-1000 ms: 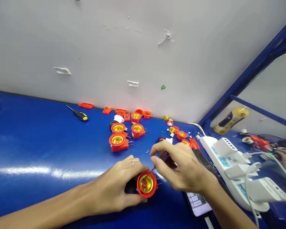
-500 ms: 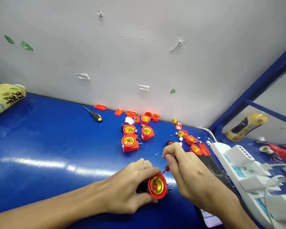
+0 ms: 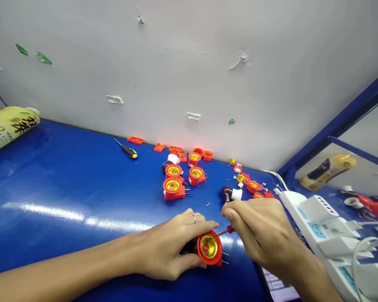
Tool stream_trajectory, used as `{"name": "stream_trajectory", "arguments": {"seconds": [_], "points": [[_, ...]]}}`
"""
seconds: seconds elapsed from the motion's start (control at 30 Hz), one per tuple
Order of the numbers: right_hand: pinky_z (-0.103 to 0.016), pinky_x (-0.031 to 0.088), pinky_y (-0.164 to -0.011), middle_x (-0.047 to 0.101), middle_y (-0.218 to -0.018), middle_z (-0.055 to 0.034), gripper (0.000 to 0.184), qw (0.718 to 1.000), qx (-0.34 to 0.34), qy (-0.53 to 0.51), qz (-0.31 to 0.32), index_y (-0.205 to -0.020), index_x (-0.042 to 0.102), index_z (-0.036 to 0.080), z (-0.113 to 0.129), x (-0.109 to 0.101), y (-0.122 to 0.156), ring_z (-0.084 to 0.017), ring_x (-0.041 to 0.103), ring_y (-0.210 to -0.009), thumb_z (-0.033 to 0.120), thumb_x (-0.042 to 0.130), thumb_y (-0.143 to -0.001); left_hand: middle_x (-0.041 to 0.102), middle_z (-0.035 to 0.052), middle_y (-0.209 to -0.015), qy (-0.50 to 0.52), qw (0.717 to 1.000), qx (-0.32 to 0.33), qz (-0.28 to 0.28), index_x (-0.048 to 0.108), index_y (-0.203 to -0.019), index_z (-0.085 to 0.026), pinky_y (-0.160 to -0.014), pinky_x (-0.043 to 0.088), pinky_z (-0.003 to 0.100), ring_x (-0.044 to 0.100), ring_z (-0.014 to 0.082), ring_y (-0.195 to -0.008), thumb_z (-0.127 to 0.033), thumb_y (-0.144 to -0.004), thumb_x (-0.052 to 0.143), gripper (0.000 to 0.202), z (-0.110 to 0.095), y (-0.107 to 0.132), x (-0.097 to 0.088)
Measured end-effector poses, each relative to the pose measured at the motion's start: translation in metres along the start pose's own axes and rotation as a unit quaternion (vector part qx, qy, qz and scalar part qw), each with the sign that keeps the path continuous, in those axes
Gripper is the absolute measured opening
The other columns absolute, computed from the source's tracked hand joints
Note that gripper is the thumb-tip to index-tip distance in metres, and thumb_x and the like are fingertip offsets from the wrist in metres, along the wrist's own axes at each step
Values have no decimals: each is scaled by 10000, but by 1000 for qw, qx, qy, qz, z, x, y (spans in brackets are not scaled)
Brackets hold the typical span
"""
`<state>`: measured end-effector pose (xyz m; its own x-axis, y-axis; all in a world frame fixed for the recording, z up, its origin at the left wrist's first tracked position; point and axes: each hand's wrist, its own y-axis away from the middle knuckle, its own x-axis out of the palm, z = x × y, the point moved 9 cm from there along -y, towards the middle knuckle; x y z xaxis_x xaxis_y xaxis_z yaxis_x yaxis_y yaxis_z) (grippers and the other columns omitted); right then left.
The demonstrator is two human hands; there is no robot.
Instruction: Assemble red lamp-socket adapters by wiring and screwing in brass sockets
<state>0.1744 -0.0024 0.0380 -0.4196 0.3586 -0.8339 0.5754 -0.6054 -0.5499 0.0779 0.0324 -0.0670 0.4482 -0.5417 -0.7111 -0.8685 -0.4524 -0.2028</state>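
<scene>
My left hand (image 3: 179, 243) is closed around an orange plug-in lamp socket (image 3: 219, 256), its brass screw shell facing up and two metal pins pointing right. Pinched in my right hand (image 3: 261, 230) is a small red-handled screwdriver (image 3: 229, 229). Its shaft slants down to the left into the brass shell; where exactly the tip rests inside is hard to make out. Several more orange sockets, among them one standing upright (image 3: 174, 188), are grouped beyond my hands. Just past my right fingers lies a dark socket piece with a white end (image 3: 232, 194).
A black-and-yellow screwdriver (image 3: 129, 152) lies at the back left. Orange covers (image 3: 159, 147) line the wall. A white power strip (image 3: 323, 235) with chargers and a phone (image 3: 279, 285) are at the right. A yellow bottle (image 3: 11, 126) lies far left.
The screwdriver now leans lower toward the right, and my right hand has shifted right and slightly down. The view has shifted slightly. My left hand still holds the socket.
</scene>
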Motion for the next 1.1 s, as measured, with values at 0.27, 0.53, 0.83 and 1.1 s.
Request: {"name": "stream_trajectory", "arguments": {"seconds": [0.27,0.53,0.83,1.1], "points": [[-248,527,-749,667,-888,-16,233,999,7,-29,16,-1199,511,179,4,-4,2,-124,666,-752,100,368,-1032,674,62,-1081,-2,1000,11,-5,559,-1375,-238,-863,512,343,617,234,-936,-192,-888,718,515,-3,1,0],[-239,488,-573,695,-771,37,162,1000,20,-9,-8,-1187,500,221,3,-3,3,-134,693,-621,153,411,-1070,663,51,-1021,-13,1000,4,2,583,-1309,-218,-822,499,340,603,225,-876,-211,-880,748,460,-2,1,0],[-254,483,-566,686,-716,34,213,999,-13,45,-9,-1153,545,199,9,-10,2,-133,681,-584,265,347,-1113,667,52,-1000,-41,996,64,-44,563,-1312,-192,-851,488,349,608,220,-872,-197,-901,719,440,-11,3,-3],[-221,508,-641,682,-871,16,252,999,10,-38,33,-1192,498,238,10,-3,5,-116,666,-708,88,387,-1023,690,60,-999,-71,988,97,-94,542,-1253,-200,-797,476,334,625,214,-858,-249,-961,657,318,-15,6,-7]]}}
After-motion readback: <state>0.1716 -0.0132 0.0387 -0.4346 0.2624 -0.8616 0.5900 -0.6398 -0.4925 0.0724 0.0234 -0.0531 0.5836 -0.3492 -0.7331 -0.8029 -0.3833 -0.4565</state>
